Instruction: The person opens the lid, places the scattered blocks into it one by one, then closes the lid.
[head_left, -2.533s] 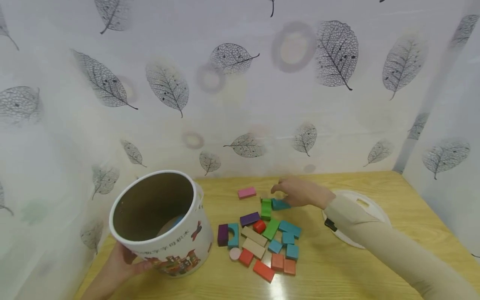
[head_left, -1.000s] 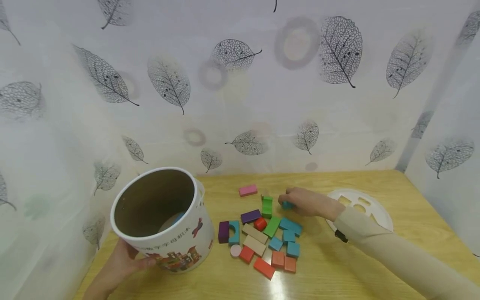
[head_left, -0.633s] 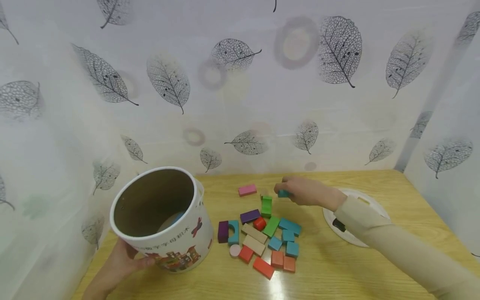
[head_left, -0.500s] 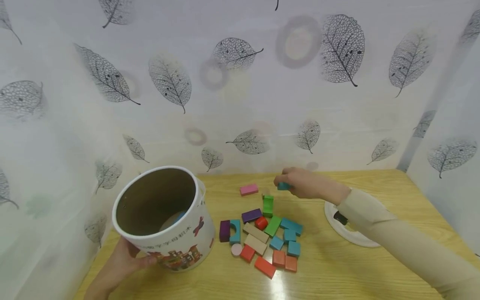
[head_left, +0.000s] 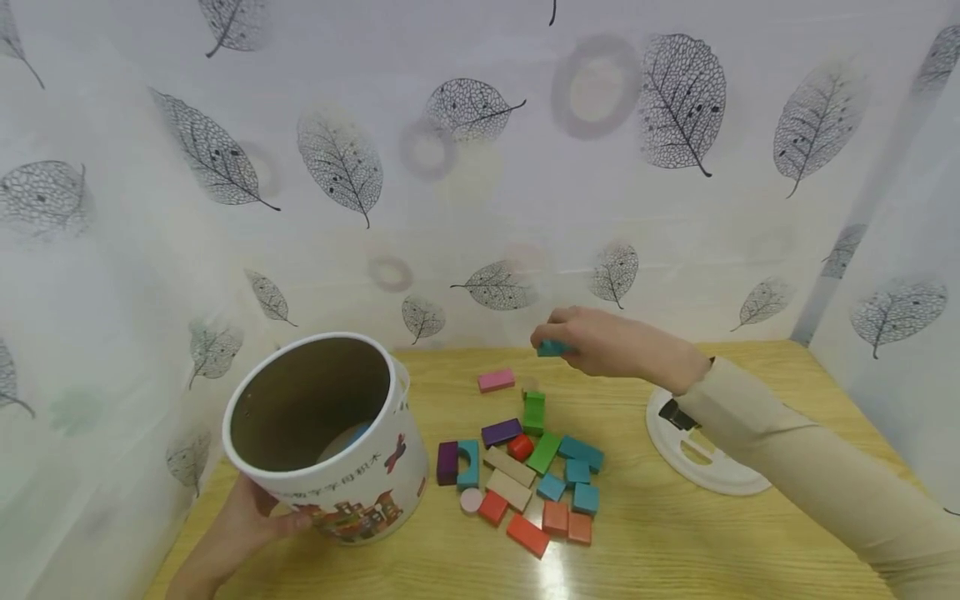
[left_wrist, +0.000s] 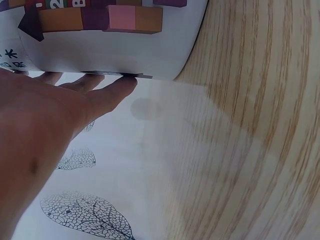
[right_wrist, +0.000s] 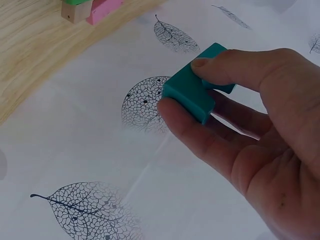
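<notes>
My right hand (head_left: 615,343) pinches a teal arch block (right_wrist: 187,87) between thumb and fingers, raised above the back of the table. The right wrist view shows the block's cut-out side turned toward the palm. At the left, my left hand (head_left: 243,529) holds a white printed bucket (head_left: 408,467) low on its side, thumb in front and fingers behind. The bucket's open mouth tips toward me, and a bit of blue (head_left: 358,432) shows inside. In the left wrist view, the fingers (left_wrist: 112,95) lie along the bucket's wall.
Several coloured blocks lie in the middle of the wooden table (head_left: 660,542), among them a green block (head_left: 534,412), a purple block (head_left: 501,432) and a red block (head_left: 528,535). A pink block (head_left: 496,381) lies farther back. A white slotted lid (head_left: 712,475) is partly under the right forearm.
My right hand has picked the teal arch block up from the table beside the green block, raised it and carried it a little leftward. The left hand and bucket have stayed in place.
</notes>
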